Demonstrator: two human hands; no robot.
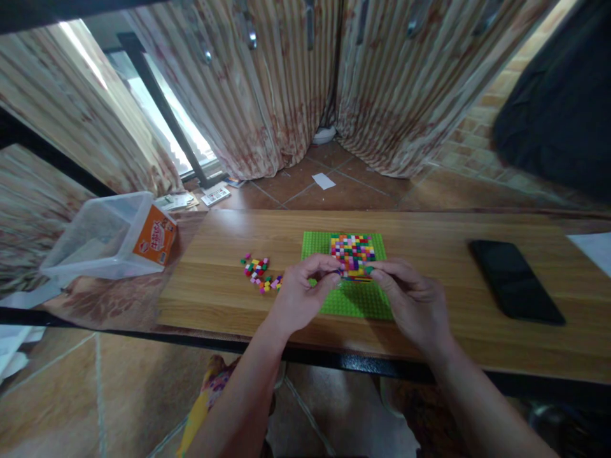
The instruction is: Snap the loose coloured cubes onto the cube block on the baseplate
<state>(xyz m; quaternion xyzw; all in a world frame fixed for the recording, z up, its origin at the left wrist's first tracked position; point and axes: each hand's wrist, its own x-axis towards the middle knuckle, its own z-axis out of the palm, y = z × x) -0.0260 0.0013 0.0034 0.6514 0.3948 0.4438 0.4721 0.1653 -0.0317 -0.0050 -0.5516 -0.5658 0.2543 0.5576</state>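
A green studded baseplate [356,302] lies on the wooden table, with a block of many-coloured small bricks [353,250] built up on its upper middle part. My left hand [308,286] is over the plate's left side, thumb and forefinger pinched around a small dark brick, perhaps purple, at the block's near left corner. Across from it, my right hand [413,302] pinches a small green brick [369,270] at the block's near right corner. Left of my left hand, loose bricks [256,270] lie scattered on the wood, partly hidden by that hand.
A black phone [516,281] lies on the right of the table [214,235]. At the far left stands a clear plastic bin [105,235] with an orange label. Curtains [286,95] hang beyond the table, and a white paper [323,181] lies on the tiled floor.
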